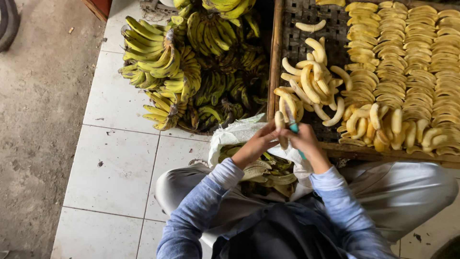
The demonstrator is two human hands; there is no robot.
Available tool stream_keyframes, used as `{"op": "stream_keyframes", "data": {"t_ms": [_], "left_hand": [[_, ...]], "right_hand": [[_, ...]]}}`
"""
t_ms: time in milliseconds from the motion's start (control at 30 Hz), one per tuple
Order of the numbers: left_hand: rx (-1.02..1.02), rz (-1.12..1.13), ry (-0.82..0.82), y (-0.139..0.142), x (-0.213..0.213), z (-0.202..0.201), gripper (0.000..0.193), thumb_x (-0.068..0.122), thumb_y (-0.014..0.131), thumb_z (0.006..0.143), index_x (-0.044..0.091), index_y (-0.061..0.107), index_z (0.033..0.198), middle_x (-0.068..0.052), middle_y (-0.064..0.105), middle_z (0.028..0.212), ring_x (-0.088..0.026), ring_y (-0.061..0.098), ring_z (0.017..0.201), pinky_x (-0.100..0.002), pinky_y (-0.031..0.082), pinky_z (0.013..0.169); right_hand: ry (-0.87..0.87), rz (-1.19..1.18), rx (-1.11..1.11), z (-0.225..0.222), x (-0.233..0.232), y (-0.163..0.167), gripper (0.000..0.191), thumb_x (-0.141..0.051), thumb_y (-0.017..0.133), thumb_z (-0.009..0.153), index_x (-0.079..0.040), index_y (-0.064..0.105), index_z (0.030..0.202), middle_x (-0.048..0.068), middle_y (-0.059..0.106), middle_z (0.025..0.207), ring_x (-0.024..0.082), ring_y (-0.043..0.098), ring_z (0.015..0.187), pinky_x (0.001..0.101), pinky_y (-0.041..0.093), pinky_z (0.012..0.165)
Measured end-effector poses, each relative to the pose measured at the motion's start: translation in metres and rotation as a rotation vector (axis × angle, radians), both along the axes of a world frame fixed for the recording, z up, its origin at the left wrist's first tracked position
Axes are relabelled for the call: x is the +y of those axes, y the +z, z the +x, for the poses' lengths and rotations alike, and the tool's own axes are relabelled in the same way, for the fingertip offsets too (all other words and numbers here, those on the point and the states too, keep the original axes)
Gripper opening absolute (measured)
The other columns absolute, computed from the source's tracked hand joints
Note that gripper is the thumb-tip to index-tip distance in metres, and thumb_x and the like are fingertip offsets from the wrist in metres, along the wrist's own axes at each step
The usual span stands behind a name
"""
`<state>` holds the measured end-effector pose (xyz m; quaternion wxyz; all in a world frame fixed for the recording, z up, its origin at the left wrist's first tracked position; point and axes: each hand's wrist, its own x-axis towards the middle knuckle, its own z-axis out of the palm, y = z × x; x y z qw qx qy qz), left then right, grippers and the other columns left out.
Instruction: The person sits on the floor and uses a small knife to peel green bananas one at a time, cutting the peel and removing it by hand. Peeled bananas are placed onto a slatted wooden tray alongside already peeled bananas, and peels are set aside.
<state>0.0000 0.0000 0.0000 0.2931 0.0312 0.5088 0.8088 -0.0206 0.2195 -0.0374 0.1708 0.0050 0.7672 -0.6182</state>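
Person seated low, knees apart, grey trousers, blue sleeves, dark apron in the lap.

Between the knees: a white sack, mouth rolled open, filled with green-yellow peels.

Above the sack, both hands meet. Left hand curled around the lower end of a peeled banana, fingers pressed together on it; banana stands roughly upright, pale tip up. Right hand closed around a teal-handled knife, gripping the handle; blade lies against the banana's upper part, though the blade itself is too small to make out clearly.

Just beyond the hands: a woven tray with a wooden frame, its near edge touching the sack's rim. On its near-left part, a loose heap of peeled bananas, whole, lying every which way. One lies alone farther up the mesh. To the right, banana slices laid in tight overlapping columns, running to the tray's far edge; a few thicker pieces along the near edge.

Left of the tray, on the white tile floor: a large pile of unpeeled bunches, yellow at the left, greener and darker toward the tray.

Far left: bare concrete, with a dark tyre edge in the corner.
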Motion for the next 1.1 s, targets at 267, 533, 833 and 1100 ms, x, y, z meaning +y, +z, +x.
{"op": "stream_keyframes", "data": {"t_ms": [267,533,833,1100], "left_hand": [[0.96,-1.476,-0.162,0.034,-0.027,0.02,0.047,0.022,0.072,0.087,0.001,0.06,0.128,-0.021,0.059,0.128,-0.036,0.06,0.119,-0.048,0.055,0.096],[0.931,-1.815,-0.18,0.04,-0.073,0.029,0.028,0.025,0.075,0.082,0.006,0.067,0.1,-0.011,0.063,0.104,-0.029,0.067,0.096,-0.051,0.057,0.077],[0.595,-1.682,-0.038,0.065,-0.119,0.001,0.035,0.021,0.079,0.076,0.005,0.068,0.105,-0.012,0.067,0.107,-0.031,0.067,0.101,-0.051,0.054,0.083],[0.515,-1.57,-0.124,0.087,-0.116,-0.01,0.047,0.022,0.082,0.079,0.002,0.06,0.116,-0.015,0.067,0.109,-0.033,0.066,0.105,-0.052,0.048,0.096]], "right_hand": [[-0.467,0.307,0.029,-0.072,0.108,0.066,0.028,-0.02,0.08,0.1,0.003,0.064,0.098,0.005,0.059,0.075,0.012,0.049,0.053,0.0292,0.04,0.047],[-0.167,0.519,0.609,-0.14,-0.007,0.035,0.02,-0.019,0.075,0.103,-0.001,0.067,0.105,0.013,0.074,0.103,0.017,0.069,0.083,0.0301,0.058,0.073],[-0.272,0.691,0.136,-0.187,-0.206,-0.081,0.03,-0.01,0.063,0.086,-0.002,0.067,0.115,0.021,0.068,0.106,0.037,0.055,0.087,0.0478,0.044,0.075],[-0.142,0.962,0.138,-0.19,-0.188,-0.103,0.04,-0.004,0.074,0.072,-0.002,0.064,0.11,0.026,0.067,0.114,0.046,0.061,0.111,0.0502,0.051,0.095]]}}
